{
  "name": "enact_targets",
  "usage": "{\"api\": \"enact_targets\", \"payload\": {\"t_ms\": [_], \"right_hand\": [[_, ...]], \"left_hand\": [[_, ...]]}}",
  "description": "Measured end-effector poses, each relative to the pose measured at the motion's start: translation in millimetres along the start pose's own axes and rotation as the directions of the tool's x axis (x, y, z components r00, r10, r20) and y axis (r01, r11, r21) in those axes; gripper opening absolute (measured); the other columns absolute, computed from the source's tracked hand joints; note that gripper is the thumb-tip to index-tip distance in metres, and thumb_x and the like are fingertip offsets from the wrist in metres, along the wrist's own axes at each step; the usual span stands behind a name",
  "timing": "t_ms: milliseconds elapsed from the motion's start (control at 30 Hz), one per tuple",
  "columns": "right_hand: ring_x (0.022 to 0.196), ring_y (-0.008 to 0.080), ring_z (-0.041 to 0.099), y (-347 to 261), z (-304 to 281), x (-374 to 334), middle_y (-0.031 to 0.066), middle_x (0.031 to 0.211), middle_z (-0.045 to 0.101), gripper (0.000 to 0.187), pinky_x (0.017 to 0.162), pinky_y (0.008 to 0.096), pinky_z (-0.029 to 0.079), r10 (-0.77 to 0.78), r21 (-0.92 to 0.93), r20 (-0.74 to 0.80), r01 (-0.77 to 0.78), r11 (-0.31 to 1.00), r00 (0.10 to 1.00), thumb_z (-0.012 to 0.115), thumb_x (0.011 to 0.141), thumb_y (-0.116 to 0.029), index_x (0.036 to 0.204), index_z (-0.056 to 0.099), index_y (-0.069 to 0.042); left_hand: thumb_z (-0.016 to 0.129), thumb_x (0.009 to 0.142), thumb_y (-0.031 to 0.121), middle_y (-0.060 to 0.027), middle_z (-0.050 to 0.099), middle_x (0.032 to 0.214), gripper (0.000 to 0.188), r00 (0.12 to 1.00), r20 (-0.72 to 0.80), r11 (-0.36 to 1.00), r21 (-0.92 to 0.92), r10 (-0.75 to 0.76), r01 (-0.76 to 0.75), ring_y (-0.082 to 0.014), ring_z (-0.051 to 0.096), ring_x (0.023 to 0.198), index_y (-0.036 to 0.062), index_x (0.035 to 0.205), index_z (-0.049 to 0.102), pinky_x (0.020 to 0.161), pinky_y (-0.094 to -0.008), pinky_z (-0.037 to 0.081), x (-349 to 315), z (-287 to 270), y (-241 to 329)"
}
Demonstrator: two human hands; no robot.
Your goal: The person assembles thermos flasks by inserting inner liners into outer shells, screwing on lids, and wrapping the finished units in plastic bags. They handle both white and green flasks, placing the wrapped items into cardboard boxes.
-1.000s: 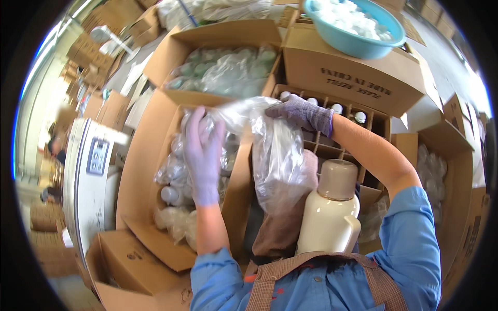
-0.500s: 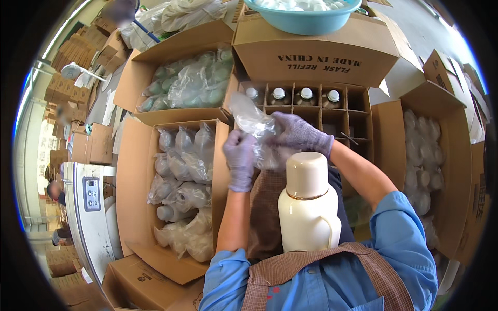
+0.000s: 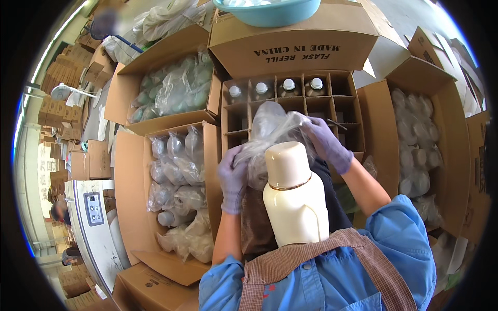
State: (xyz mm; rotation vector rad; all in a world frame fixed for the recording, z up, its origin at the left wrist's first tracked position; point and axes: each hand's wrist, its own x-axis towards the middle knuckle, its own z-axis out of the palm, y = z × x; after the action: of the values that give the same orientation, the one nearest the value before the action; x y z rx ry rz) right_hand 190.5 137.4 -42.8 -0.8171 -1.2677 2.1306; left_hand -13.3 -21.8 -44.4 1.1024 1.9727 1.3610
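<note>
In front of my chest a clear plastic bag [image 3: 277, 127] is stretched between my gloved hands, with a rounded glassy shape inside it that I cannot make out fully. My left hand [image 3: 233, 179] is closed on the bag's left side. Higher up, my right hand [image 3: 327, 144] pinches the bag's edge at the right. A cream vacuum flask [image 3: 295, 207] with a cap and side handle stands against my apron, hiding the bag's lower part. Just beyond lies a divided carton [image 3: 290, 72], where several white-capped bottles [image 3: 289, 85] fill cells in the far row.
To the left, one open carton [image 3: 132, 192] holds bagged bottles and another [image 3: 122, 98] holds greenish ones. A carton of bagged bottles [image 3: 451, 155] stands at right. The blue basin [image 3: 270, 15] sits beyond the divided carton. A white machine [image 3: 93, 228] is at far left.
My right hand has moved right and apart from the left, spreading the bag. The left hand has dropped slightly on screen. The whole view has shifted a little.
</note>
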Motion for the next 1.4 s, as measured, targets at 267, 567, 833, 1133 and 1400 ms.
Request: {"api": "enact_targets", "payload": {"t_ms": [267,567,833,1133,1400], "right_hand": [[0.075,0.0283,0.064,21.9,-3.6,-135.9,0.0207,0.085,0.064,0.029,0.070,0.0378,0.050,-0.319,-0.566,0.012,0.269,0.779,0.948,0.066,0.088,-0.025,0.104,0.062,-0.001],[0.080,0.0358,0.063,-17.6,25.2,-190.1,0.0150,0.095,0.060,0.033,0.067,0.0412,0.052,-0.664,-0.716,0.118,0.527,0.458,0.738,0.070,0.077,-0.007,0.108,0.059,-0.004],[0.079,0.0316,0.064,58.5,14.2,-297.5,0.0101,0.098,0.060,0.022,0.062,0.0401,0.054,-0.189,-0.831,0.371,0.416,0.369,0.909,0.068,0.079,-0.016,0.097,0.057,-0.010],[0.072,0.0299,0.065,24.4,16.7,-300.7,0.0084,0.088,0.064,0.017,0.065,0.0391,0.054,-0.119,-0.783,0.552,0.562,0.267,0.825,0.071,0.074,-0.017,0.087,0.063,-0.010],[0.073,0.0173,0.064,-1.9,4.4,-286.0,0.0134,0.083,0.066,0.025,0.067,0.0285,0.049,-0.143,-0.863,0.089,0.148,0.482,0.986,0.050,0.077,0.018,0.092,0.063,0.003]], "left_hand": [[0.065,0.081,-0.001,-0.0152,0.067,0.091,0.024,0.957,-0.032,0.947,0.157,0.289,-0.281,-0.0259,0.064,0.077,-0.0051,0.105,0.066,0.072,-0.0330,0.052,-129.7,-16.2,8.4],[0.066,0.080,0.001,-0.0166,0.065,0.095,0.015,0.765,0.123,0.666,0.419,0.632,-0.617,-0.0275,0.059,0.073,-0.0007,0.094,0.068,0.061,-0.0354,0.049,-157.9,-4.7,92.1],[0.068,0.088,0.009,-0.0109,0.071,0.100,0.024,0.390,0.863,0.882,-0.123,0.321,-0.455,-0.0246,0.069,0.083,0.0046,0.111,0.069,0.074,-0.0334,0.056,-199.5,-46.8,64.4],[0.066,0.073,0.018,-0.0039,0.063,0.104,0.016,0.333,0.830,0.329,0.193,0.449,-0.924,-0.0254,0.058,0.113,0.0140,0.089,0.069,0.101,-0.0451,0.042,-95.2,34.3,116.6],[0.074,0.065,0.015,-0.0028,0.063,0.089,0.018,0.595,0.531,0.500,0.329,0.604,-0.801,-0.0201,0.063,0.094,0.0123,0.081,0.066,0.091,-0.0368,0.050,-84.3,-59.1,89.3]]}}
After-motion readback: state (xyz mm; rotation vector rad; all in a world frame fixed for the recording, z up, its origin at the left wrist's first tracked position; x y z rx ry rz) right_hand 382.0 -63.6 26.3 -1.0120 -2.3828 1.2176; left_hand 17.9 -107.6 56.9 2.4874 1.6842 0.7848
